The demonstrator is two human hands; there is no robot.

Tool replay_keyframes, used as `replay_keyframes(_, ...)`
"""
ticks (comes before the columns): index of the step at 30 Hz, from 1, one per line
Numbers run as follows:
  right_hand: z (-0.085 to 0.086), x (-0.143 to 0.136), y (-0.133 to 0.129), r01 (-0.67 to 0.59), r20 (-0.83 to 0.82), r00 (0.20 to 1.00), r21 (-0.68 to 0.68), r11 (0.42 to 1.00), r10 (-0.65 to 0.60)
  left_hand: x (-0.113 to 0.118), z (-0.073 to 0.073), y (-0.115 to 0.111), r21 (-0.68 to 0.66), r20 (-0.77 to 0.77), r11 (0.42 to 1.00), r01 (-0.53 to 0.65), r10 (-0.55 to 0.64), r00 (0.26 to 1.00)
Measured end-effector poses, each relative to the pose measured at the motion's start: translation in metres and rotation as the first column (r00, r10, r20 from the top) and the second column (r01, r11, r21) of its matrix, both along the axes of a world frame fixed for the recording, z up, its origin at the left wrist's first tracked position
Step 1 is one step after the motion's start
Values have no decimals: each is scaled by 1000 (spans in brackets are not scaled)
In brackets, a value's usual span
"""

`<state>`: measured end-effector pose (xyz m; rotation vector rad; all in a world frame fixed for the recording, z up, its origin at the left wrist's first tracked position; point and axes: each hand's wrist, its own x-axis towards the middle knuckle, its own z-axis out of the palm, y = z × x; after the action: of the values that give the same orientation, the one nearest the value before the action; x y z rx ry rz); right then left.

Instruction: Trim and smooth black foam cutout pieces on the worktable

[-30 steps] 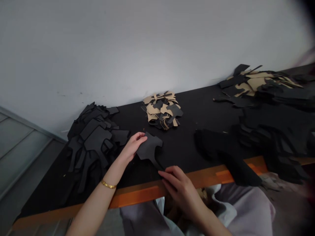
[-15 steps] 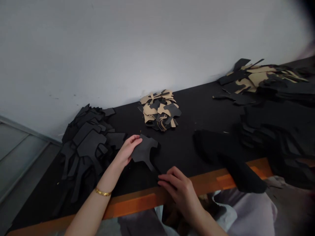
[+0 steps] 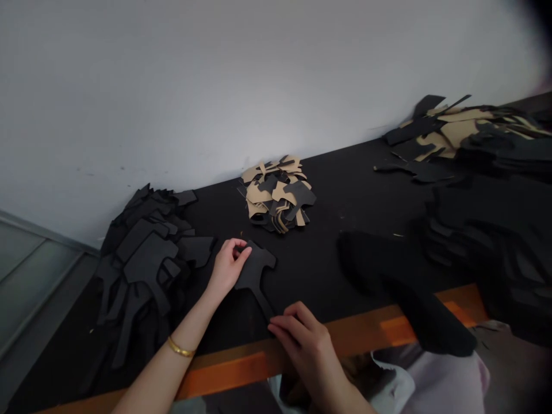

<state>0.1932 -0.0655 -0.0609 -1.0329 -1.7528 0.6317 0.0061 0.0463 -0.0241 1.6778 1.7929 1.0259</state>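
Note:
A dark, flat cut piece (image 3: 252,269) with a wide body and a narrow tail lies over the black table in front of me. My left hand (image 3: 230,261), a gold bangle on its wrist, pinches the upper left edge of its wide end. At the tip of the tail, close to the table's front edge, the thumb and fingers of my right hand (image 3: 302,333) are closed on the piece. Left of my left hand is a heap of similar dark pieces (image 3: 149,253).
A small pile of tan and dark pieces (image 3: 280,195) stands near the wall. More tan and dark scraps (image 3: 457,129) lie at the back right. Black material (image 3: 431,310) hangs over the table's orange front edge (image 3: 233,368).
The held piece now lies flatter, its tail end moved slightly left and down with my right hand. My left hand's fingers are more bent. The view has shifted slightly.

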Motion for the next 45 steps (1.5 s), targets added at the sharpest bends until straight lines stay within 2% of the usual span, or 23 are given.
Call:
replay_keyframes(13, 1, -1, 1, 6, -22, 1000, -9, 1000, -7, -2, -12, 3, 59, -191, 998, 35, -23, 981)
replay_keyframes(35, -7, -1, 1, -26, 40, 999, 15, 1000, 25, 1, -13, -1, 115, -276, 988, 100, -65, 959)
replay_keyframes(45, 8, -4, 0, -39, 179, 983, -58, 998, 49, -2, -15, -2, 103, -252, 985, 136, -106, 962)
